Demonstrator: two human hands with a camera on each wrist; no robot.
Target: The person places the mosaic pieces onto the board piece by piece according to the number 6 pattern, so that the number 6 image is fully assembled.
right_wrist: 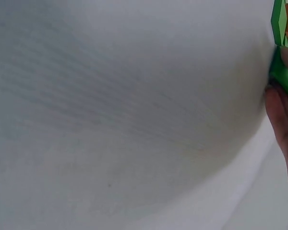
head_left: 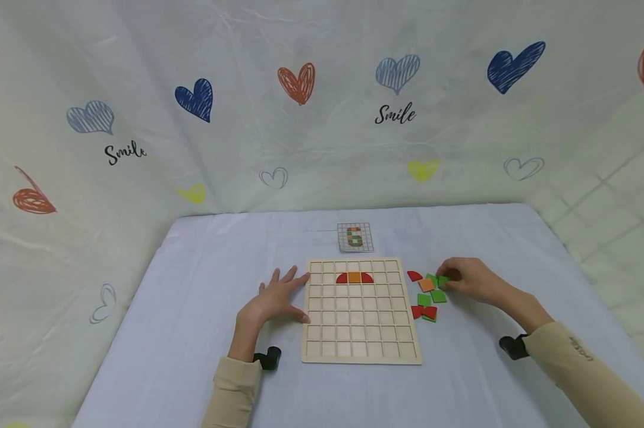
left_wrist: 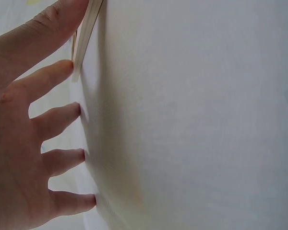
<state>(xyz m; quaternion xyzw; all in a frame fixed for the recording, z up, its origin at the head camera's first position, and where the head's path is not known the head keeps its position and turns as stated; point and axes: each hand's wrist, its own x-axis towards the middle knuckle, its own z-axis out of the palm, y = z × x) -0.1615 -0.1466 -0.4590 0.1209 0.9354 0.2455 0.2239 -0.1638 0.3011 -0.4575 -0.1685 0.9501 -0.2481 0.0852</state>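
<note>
I have the gridded board (head_left: 357, 333) lying flat between the 2 hands, well in from the far edge of the desk (head_left: 214, 267) and about midway between its left and right edges. At the board's left side, the left hand (head_left: 271, 302) is spread wide, thumb and index fingertip touching the rim. Toward the desk's right edge, I see the right hand (head_left: 473, 282) drawn narrow, pinching a green tile (head_left: 443, 280) between thumb and fingers. Loose tiles (head_left: 426, 285) in red, orange and green lie between that hand and the board, some overlapping. In the board's 2nd row from the far side, 1 orange square (head_left: 354, 277) sits between 2 red quarter-rounds (head_left: 342, 278). A patterned card (head_left: 355, 238) lies nearer the desk's far edge.
</note>
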